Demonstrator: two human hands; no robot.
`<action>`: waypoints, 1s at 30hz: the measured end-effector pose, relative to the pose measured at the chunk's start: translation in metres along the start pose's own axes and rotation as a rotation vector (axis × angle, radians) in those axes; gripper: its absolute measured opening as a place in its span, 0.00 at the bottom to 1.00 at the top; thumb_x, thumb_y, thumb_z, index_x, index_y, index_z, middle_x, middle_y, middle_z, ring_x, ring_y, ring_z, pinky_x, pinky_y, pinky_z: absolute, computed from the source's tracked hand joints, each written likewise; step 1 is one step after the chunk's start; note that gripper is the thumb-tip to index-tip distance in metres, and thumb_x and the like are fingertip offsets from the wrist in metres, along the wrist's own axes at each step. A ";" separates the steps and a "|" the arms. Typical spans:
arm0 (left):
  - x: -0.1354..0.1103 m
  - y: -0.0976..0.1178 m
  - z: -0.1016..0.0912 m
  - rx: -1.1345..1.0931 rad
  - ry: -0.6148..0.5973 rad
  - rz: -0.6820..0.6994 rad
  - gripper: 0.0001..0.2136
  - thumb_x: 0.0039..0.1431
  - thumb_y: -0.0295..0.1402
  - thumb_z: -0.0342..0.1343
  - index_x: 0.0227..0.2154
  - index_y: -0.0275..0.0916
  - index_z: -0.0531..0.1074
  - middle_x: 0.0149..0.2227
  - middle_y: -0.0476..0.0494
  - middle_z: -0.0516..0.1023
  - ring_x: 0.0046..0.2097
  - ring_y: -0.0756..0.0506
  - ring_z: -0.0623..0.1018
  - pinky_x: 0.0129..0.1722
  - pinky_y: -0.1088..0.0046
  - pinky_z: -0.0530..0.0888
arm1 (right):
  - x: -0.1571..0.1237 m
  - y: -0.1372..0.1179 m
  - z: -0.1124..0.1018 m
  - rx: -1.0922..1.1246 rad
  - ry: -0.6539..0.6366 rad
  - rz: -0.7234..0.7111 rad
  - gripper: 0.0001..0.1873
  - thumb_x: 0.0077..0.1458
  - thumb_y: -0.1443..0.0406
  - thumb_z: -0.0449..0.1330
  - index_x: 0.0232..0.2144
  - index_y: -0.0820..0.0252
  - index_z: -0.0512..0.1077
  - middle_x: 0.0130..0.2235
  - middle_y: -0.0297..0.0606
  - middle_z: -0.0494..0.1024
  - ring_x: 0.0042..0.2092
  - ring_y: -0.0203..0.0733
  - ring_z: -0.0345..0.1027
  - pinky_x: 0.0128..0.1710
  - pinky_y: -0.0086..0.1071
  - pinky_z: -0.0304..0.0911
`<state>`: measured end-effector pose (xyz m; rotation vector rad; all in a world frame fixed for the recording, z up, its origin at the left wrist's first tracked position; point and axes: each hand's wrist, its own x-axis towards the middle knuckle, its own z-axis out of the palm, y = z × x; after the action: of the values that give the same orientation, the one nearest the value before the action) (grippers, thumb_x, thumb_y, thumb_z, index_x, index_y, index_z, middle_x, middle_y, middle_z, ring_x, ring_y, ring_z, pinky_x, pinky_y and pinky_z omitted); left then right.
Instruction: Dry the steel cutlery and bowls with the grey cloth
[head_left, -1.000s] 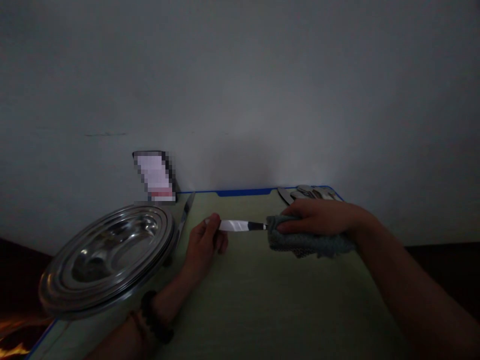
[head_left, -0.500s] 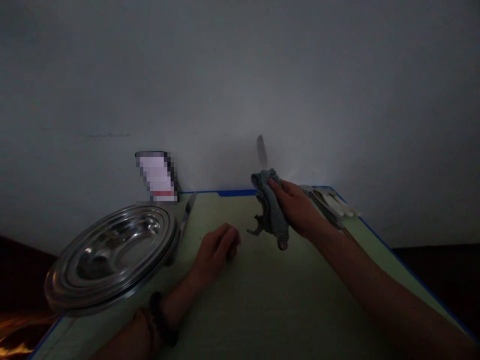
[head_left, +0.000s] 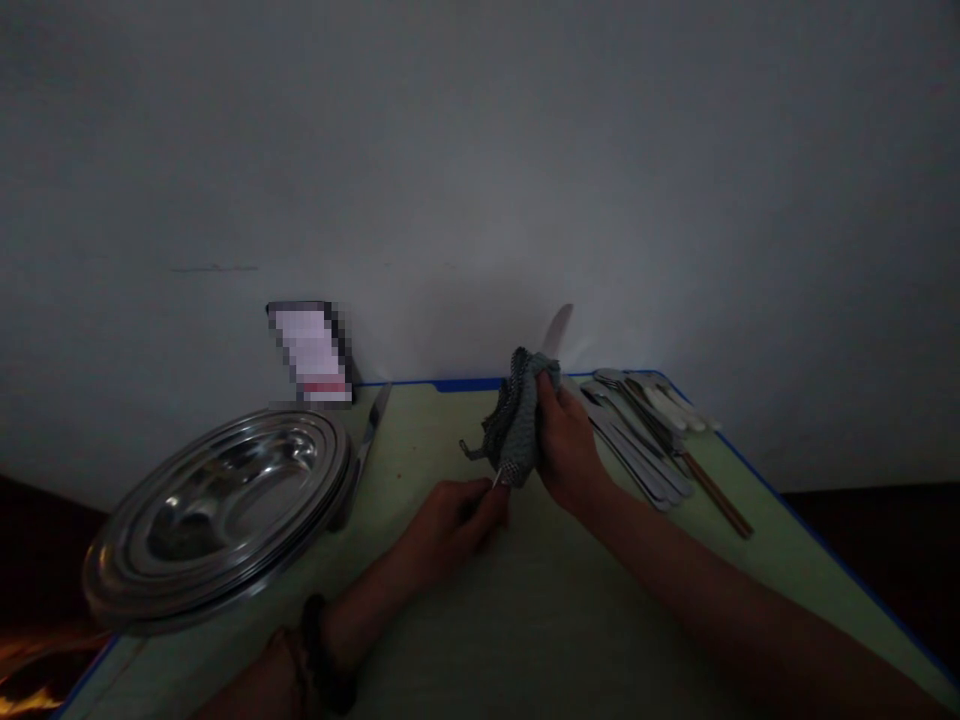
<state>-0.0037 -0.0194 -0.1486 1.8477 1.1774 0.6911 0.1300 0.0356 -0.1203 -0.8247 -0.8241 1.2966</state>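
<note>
A table knife (head_left: pixel 557 330) is held up over the middle of the table, its rounded blade tip showing above a grey-green patterned cloth (head_left: pixel 519 425). My right hand (head_left: pixel 571 435) is closed around this cloth, which wraps the knife's middle. Below, my left hand (head_left: pixel 466 520) pinches the bit of metal handle that comes out of the cloth's lower end. The rest of the knife is hidden in the folds. A dark bracelet (head_left: pixel 326 650) is on my left wrist.
Stacked metal divided plates (head_left: pixel 214 590) stand at left, with another table knife (head_left: pixel 371 430) beside them. A phone (head_left: pixel 311 350) leans on the wall (head_left: pixel 480 180). At right lie spoons and forks (head_left: pixel 637 455), chopsticks (head_left: pixel 720 495) and white-handled cutlery (head_left: pixel 667 405).
My left hand has moved right and taken hold of the knife's handle end. My right hand has shifted slightly left with the cloth, and the blade now leans right.
</note>
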 end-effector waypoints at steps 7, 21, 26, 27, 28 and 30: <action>-0.006 0.000 -0.002 0.102 -0.167 0.110 0.18 0.56 0.35 0.46 0.12 0.38 0.56 0.15 0.56 0.49 0.18 0.56 0.53 0.18 0.78 0.50 | 0.032 -0.032 -0.023 -0.078 0.113 -0.130 0.19 0.49 0.49 0.56 0.29 0.59 0.69 0.29 0.35 0.76 0.35 0.39 0.71 0.33 0.32 0.67; -0.005 -0.002 0.003 0.033 -0.043 -0.039 0.15 0.63 0.42 0.39 0.37 0.39 0.66 0.23 0.53 0.65 0.24 0.51 0.65 0.24 0.77 0.62 | 0.039 -0.031 -0.029 -0.192 0.174 -0.287 0.25 0.49 0.44 0.52 0.31 0.60 0.70 0.30 0.39 0.76 0.36 0.41 0.71 0.31 0.32 0.65; -0.005 0.000 0.003 0.020 -0.079 -0.080 0.15 0.63 0.43 0.37 0.31 0.40 0.63 0.22 0.54 0.64 0.24 0.51 0.65 0.24 0.77 0.61 | 0.025 -0.017 -0.020 -0.366 0.163 -0.220 0.28 0.50 0.43 0.49 0.25 0.62 0.69 0.27 0.40 0.73 0.31 0.40 0.67 0.26 0.30 0.60; -0.005 0.001 0.003 0.010 -0.070 -0.083 0.15 0.63 0.44 0.38 0.31 0.40 0.63 0.22 0.54 0.64 0.24 0.51 0.65 0.24 0.77 0.61 | 0.023 -0.016 -0.018 -0.385 0.155 -0.209 0.28 0.50 0.43 0.48 0.25 0.62 0.70 0.27 0.40 0.73 0.32 0.40 0.67 0.26 0.30 0.60; -0.005 0.001 0.003 -0.002 -0.060 -0.087 0.15 0.62 0.44 0.38 0.31 0.40 0.63 0.21 0.54 0.64 0.24 0.51 0.65 0.23 0.77 0.61 | 0.021 -0.016 -0.016 -0.391 0.152 -0.201 0.29 0.50 0.43 0.48 0.25 0.62 0.70 0.27 0.40 0.74 0.32 0.40 0.68 0.27 0.31 0.61; -0.005 0.002 0.003 -0.016 -0.037 -0.092 0.15 0.62 0.44 0.38 0.31 0.40 0.64 0.21 0.54 0.64 0.23 0.51 0.65 0.23 0.76 0.61 | 0.023 -0.022 -0.015 -0.344 0.158 -0.189 0.29 0.50 0.43 0.48 0.28 0.62 0.71 0.30 0.41 0.75 0.35 0.41 0.69 0.30 0.31 0.63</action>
<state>-0.0023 -0.0252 -0.1488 1.7744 1.2215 0.6102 0.1556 0.0554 -0.1072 -1.0787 -0.9866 0.9231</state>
